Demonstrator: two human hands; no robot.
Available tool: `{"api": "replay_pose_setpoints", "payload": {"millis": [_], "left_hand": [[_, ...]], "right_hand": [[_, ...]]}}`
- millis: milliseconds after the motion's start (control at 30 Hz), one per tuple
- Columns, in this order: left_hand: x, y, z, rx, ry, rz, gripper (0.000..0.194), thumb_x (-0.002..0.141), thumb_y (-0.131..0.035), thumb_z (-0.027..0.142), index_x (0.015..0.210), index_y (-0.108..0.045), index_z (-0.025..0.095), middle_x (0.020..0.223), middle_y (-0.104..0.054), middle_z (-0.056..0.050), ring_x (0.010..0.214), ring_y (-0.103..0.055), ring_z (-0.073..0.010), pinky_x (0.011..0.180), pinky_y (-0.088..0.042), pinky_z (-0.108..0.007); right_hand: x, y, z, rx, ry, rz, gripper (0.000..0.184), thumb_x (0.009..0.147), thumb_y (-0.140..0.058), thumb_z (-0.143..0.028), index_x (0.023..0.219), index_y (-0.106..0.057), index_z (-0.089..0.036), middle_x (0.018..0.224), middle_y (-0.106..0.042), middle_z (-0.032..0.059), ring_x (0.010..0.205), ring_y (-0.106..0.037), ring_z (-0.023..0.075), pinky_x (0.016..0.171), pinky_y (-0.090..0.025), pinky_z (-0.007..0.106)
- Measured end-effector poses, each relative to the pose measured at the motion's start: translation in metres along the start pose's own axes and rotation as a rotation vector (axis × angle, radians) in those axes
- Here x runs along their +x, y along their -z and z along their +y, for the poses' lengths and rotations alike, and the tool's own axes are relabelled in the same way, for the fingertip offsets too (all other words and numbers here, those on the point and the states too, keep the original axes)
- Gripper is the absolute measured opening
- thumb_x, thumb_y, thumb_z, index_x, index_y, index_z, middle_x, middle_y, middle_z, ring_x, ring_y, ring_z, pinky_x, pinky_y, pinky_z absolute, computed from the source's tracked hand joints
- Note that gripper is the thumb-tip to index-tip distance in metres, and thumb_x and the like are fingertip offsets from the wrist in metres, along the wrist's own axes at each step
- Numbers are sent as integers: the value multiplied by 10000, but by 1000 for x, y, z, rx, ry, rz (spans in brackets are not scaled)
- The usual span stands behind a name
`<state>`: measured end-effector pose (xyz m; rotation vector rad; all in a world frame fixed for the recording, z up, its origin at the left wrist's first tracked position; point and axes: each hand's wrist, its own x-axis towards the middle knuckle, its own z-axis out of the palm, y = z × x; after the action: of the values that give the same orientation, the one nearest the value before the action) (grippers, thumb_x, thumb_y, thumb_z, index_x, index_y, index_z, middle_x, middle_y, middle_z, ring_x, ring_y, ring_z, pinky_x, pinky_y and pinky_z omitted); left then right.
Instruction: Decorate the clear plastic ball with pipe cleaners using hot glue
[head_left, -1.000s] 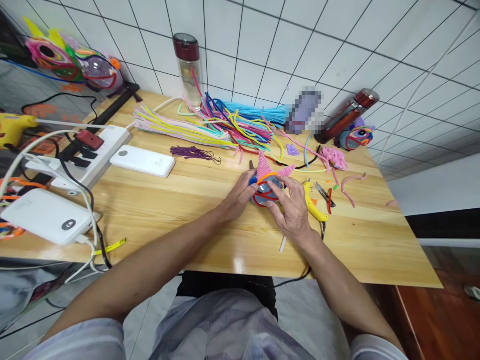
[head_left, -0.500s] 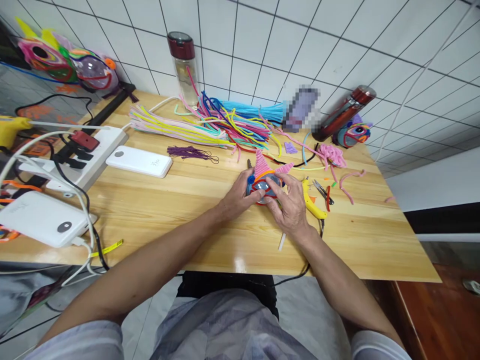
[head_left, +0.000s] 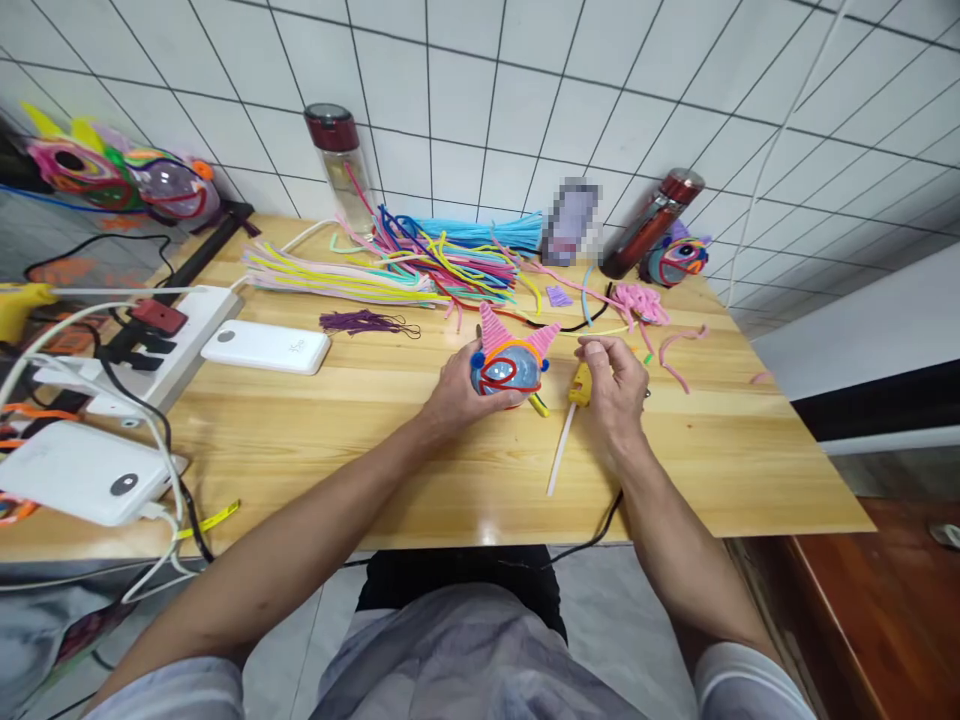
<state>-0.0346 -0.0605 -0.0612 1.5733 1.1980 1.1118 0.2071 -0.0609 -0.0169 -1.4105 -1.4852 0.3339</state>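
Observation:
My left hand grips a clear, bluish round ornament from its left side. The ornament carries two pink ears, an orange band, blue balls at the sides and red outlines, including a loop on its front. To its right, my right hand is closed on a yellow glue gun. A white glue stick sticks out of the gun towards me. The hand hides most of the gun's handle. A small yellow piece shows beside the ornament's lower right.
Bundles of pipe cleaners lie along the back, with purple tassels before them. A glass bottle, a red flask and another decorated ornament stand near the wall. White power banks and a power strip occupy the left.
My right hand has left the ornament and moved right, closing on the glue gun. The ornament's front is now uncovered, still in my left hand. The view has shifted slightly.

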Motion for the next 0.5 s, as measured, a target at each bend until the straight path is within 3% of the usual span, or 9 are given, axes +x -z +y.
{"api": "replay_pose_setpoints", "payload": {"millis": [167,333,433,500], "left_hand": [[-1,4,5,-9,37,-9,892,673,-970,546,1400,-584,202,1325,-698,-131,1308,-639,-377,1165,-509,-548],[3,10,8,54,-13,-67,961,630,-981,553,1413,-559,190,1379,-676,-151,1327,-625,-389,1181,-496,-585],[5,13,6,110,-50,-70,1018,540,-1027,538,1388,-571,206,1363,-686,-154,1308,-635,-409,1171,-507,-597],[5,13,5,110,-46,-57,982,559,-1023,542,1370,-578,214,1303,-708,-139,1256,-666,-399,1139,-537,-589]], "right_hand": [[3,2,-2,-35,-120,-245,366,1000,-563,-558,1034,-728,-233,960,-834,65,897,-761,254,866,-553,393],[0,-1,-4,16,-153,-387,389,997,-543,-556,1107,-727,-232,1002,-836,61,971,-777,262,916,-547,415],[2,-3,-1,82,-134,-379,385,991,-560,-554,1117,-726,-231,1002,-837,57,935,-774,245,912,-565,409],[9,1,5,148,-136,-263,378,973,-579,-542,1130,-717,-227,989,-835,58,886,-761,228,881,-577,394]]}}
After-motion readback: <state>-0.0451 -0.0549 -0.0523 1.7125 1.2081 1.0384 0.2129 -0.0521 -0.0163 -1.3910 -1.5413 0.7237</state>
